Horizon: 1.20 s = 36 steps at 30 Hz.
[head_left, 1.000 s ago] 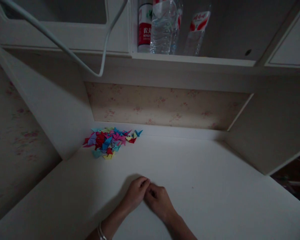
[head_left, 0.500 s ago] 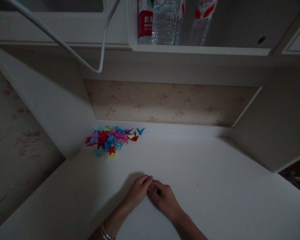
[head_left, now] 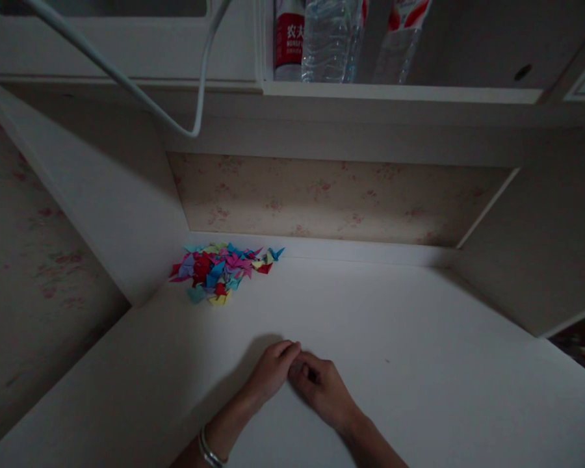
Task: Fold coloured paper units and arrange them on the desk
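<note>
My left hand (head_left: pixel 274 367) and my right hand (head_left: pixel 320 385) meet just above the white desk (head_left: pixel 370 312), fingertips touching. Both are closed, with fingers curled in and thumbs pressed against them. Whatever lies between the fingertips is hidden or too small to make out. A silver bangle (head_left: pixel 208 448) circles the left wrist. Beyond the hands, to the left, a heap of small folded paper cranes (head_left: pixel 214 268) in red, pink, blue, purple, yellow and green lies against the back corner of the desk.
Overhead, a shelf (head_left: pixel 400 93) holds several clear plastic bottles (head_left: pixel 326 42), some with red labels. A white cable or lamp arm (head_left: pixel 141 97) hangs down at upper left. Side panels (head_left: pixel 88 182) bound the desk. A tiny dark speck (head_left: pixel 387 361) lies right of the hands.
The view has shifted very slightly. My hands keep nearly the same closed pose, fingertips together, and the paper cranes have not moved.
</note>
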Motion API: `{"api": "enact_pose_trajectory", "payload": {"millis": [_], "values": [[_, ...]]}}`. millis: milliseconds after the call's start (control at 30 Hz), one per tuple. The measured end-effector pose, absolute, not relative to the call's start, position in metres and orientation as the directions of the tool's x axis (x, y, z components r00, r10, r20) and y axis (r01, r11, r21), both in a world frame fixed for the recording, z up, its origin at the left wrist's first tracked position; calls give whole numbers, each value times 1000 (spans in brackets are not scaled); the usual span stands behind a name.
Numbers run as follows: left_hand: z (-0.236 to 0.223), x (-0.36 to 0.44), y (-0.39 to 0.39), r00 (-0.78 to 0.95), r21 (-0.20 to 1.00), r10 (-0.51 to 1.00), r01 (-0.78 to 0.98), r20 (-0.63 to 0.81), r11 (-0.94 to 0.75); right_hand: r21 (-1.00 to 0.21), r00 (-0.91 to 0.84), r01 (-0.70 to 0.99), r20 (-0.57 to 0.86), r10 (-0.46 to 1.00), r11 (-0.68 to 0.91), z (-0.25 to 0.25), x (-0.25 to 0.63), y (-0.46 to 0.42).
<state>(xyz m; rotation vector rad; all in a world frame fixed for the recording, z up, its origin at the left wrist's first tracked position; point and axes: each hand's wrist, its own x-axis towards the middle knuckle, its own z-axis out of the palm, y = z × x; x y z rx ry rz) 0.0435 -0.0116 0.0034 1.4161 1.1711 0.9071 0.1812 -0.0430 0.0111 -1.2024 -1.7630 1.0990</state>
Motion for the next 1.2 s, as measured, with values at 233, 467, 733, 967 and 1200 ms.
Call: {"api": "enact_pose_trajectory", "payload": {"millis": [233,467,733,967,1200], "values": [[3,44,-13,233,985,968,163,-89,51,-917,-286,342,106,952,205,9,181,-44],[-6,44,-9,240,980,969,198,-55,6,-916,-279,349,102,955,200,6,179,-43],[-2,48,-11,256,970,966,240,-21,-42,-939,-158,291,141,977,183,3,185,-41],[0,45,-11,271,965,962,257,-33,-40,-944,-150,283,131,980,169,2,184,-39],[-5,46,-10,257,964,965,264,-47,-24,-940,-157,284,150,976,190,0,184,-39]]}}
